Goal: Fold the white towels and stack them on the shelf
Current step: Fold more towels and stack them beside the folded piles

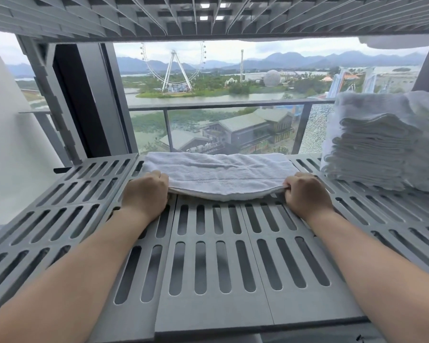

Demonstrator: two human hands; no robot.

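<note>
So from where I'm standing, the person has 1 folded white towel (218, 174) lying across the middle section of the grey slatted shelf (208, 256), towards the back edge by the window. Both arms are stretched out over the shelf. The left hand (145, 191) has its fingers curled round the towel's near left corner, and the right hand (307, 191) is pinching the near right corner the same way, so both are gripping it. The near edge looks a bit raised at the 2 corners and sags in the middle, while the rest sits flat on the slats.

Off to the right on the same shelf, well apart from this one, there's a tall stack of folded towels (372, 154), so I'd say a good part of the job is done already.

My read: the folding of this one is finished and we're at the placing step. What I can't tell is whether it's meant to start a new pile right there or go on the big stack. If it stays, the next move only needs both hands to let go evenly and maybe pat the front edge flat. If it goes on the stack, it needs a level lift by both corners and a carry to the right without the folds flopping open, and that pile is already pretty high under the upper shelf (208, 18), so clearance could be tight
</note>
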